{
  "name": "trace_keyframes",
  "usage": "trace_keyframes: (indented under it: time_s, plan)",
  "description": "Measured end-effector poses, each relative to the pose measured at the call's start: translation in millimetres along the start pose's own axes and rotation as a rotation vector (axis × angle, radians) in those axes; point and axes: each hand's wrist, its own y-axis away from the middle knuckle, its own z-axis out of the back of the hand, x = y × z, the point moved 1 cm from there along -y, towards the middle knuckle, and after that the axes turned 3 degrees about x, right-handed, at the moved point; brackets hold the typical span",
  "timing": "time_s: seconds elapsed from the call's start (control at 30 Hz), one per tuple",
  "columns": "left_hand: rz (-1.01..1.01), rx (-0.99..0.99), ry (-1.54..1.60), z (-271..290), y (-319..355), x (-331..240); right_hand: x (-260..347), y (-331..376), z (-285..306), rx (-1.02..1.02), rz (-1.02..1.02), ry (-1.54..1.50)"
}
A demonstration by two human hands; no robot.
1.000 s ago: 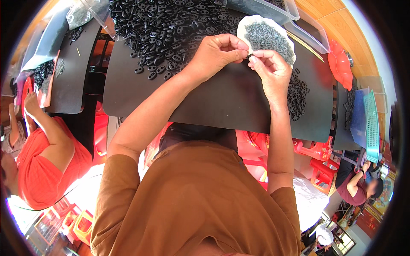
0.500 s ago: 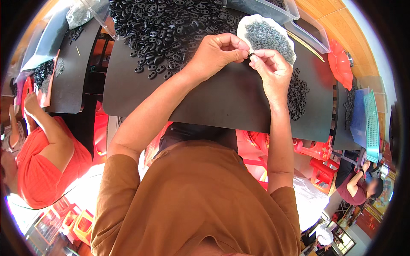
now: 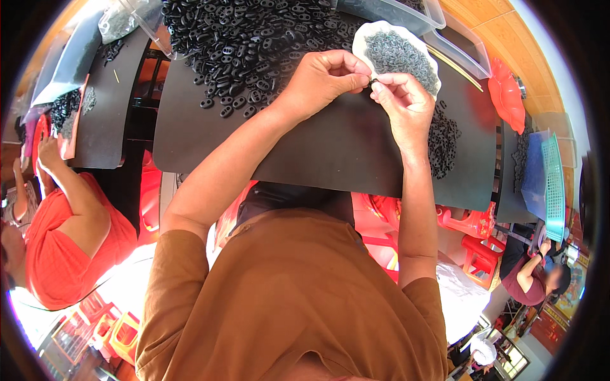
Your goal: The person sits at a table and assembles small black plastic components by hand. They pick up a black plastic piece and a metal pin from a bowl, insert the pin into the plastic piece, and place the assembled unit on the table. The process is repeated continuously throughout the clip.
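Note:
My left hand (image 3: 328, 77) and my right hand (image 3: 405, 101) meet over the dark table, fingertips pinched. Between them is a small black part (image 3: 373, 82), mostly covered by the fingers, so its exact kind does not show. Just beyond my right hand lies a pale, round-edged dish (image 3: 359, 46) heaped with small grey metal pieces (image 3: 397, 54), which look like springs. Past my left hand spreads a big pile of black oval plastic pieces with two holes (image 3: 241, 51). Beside my right wrist is a smaller heap of little black parts (image 3: 443, 141).
Clear plastic bins (image 3: 406, 19) stand along the table's far edge, near a yellow stick (image 3: 456, 68) and a red scalloped dish (image 3: 506, 95). A person in red (image 3: 76, 235) sits at a neighbouring table on the left. A teal basket (image 3: 553, 187) is at far right.
My hands stay in nearly the same place, still pinching the small black part. At the left, the other person's hand shifts slightly.

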Motion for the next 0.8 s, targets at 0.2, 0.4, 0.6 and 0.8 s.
trace_keyframes:
  time_s: [0.2,0.4,0.6,0.8]
  plan:
    - [-0.03,0.016,-0.096,0.0,0.3,-0.5,-2.1,0.4,-0.1,0.0,0.006,0.031]
    - [-0.05,0.017,-0.212,-0.7,0.1,1.6,-8.5,1.2,0.1,-0.004,0.023,0.11]
    - [0.034,0.005,-0.086,-1.8,0.4,-1.1,-6.7,-0.4,0.9,0.006,-0.003,-0.002]
    - [0.057,-0.004,-0.013,-3.7,3.0,-5.7,-5.5,-1.0,1.3,-0.005,-0.016,-0.006]
